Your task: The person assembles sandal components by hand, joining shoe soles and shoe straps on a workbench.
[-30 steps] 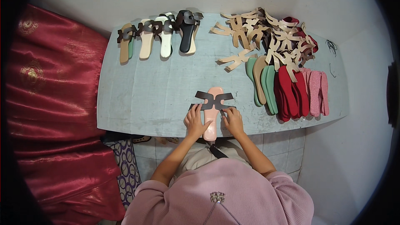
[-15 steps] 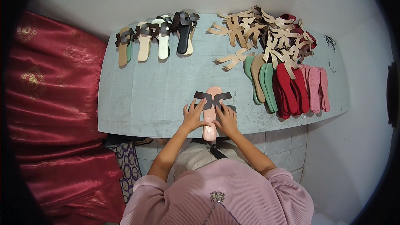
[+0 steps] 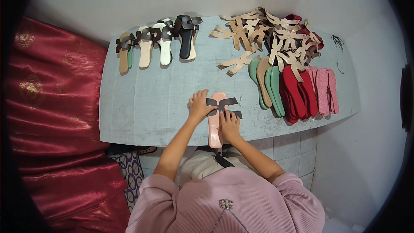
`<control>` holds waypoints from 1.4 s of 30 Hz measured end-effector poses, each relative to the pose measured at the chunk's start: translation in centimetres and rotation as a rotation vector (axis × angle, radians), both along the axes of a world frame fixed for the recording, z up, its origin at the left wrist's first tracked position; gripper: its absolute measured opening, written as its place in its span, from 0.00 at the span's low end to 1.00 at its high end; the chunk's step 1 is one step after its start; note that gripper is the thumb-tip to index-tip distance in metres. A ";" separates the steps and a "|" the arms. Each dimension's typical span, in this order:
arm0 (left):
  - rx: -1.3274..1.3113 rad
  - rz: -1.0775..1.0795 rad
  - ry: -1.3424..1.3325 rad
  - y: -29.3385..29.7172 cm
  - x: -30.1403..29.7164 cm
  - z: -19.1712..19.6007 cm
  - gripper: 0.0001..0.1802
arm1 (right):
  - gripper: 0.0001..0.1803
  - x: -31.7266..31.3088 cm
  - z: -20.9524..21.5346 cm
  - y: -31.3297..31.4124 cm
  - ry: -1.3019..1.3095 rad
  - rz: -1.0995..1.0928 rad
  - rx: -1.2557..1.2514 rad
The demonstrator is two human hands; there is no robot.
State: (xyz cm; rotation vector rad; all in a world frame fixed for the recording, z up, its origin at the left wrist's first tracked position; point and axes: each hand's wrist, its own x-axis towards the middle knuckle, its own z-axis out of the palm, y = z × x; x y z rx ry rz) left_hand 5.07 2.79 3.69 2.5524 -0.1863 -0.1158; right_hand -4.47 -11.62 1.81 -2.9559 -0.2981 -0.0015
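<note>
At the near edge of the pale blue surface (image 3: 142,112), your left hand (image 3: 199,106) and right hand (image 3: 229,123) press flat on a dark cut-out strap (image 3: 224,104) laid across a glossy pink sandal sole (image 3: 215,127), its heel overhanging the edge.

A pale blue worktop (image 3: 142,103) carries a pink sole (image 3: 215,127), finished sandals (image 3: 157,43), a heap of tan straps (image 3: 267,34) and coloured soles (image 3: 297,88).
</note>
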 end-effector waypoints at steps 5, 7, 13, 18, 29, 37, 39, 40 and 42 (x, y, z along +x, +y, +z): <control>-0.026 -0.372 0.184 0.6 4.5 -0.8 0.45 | 0.41 0.1 0.2 0.5 -0.015 -0.006 -0.067; -0.038 -0.431 0.338 0.2 5.9 -1.3 0.45 | 0.41 0.0 0.0 0.5 -0.019 -0.010 -0.089; -0.037 -0.534 0.379 -0.3 7.6 -3.2 0.40 | 0.39 -0.1 0.1 0.8 -0.025 0.001 -0.102; -0.051 -0.496 0.490 -0.5 7.6 -0.9 0.39 | 0.38 0.1 2.6 0.6 0.167 -0.012 0.169; 0.032 -0.210 0.638 3.1 6.0 6.3 0.40 | 0.30 1.6 7.1 4.1 0.150 0.151 0.545; -0.558 -0.042 0.289 4.9 1.5 14.7 0.34 | 0.18 2.5 9.4 3.6 0.489 -0.321 1.198; -0.783 0.022 -0.023 4.9 -0.8 15.3 0.29 | 0.14 2.8 6.9 2.6 0.730 -0.406 1.575; -0.783 0.026 -0.024 5.1 -1.9 14.2 0.29 | 0.12 2.9 5.5 2.2 0.820 -0.422 1.646; -0.274 0.142 -0.401 5.5 -3.8 9.2 0.28 | 0.11 3.0 3.2 1.5 0.876 -0.446 1.705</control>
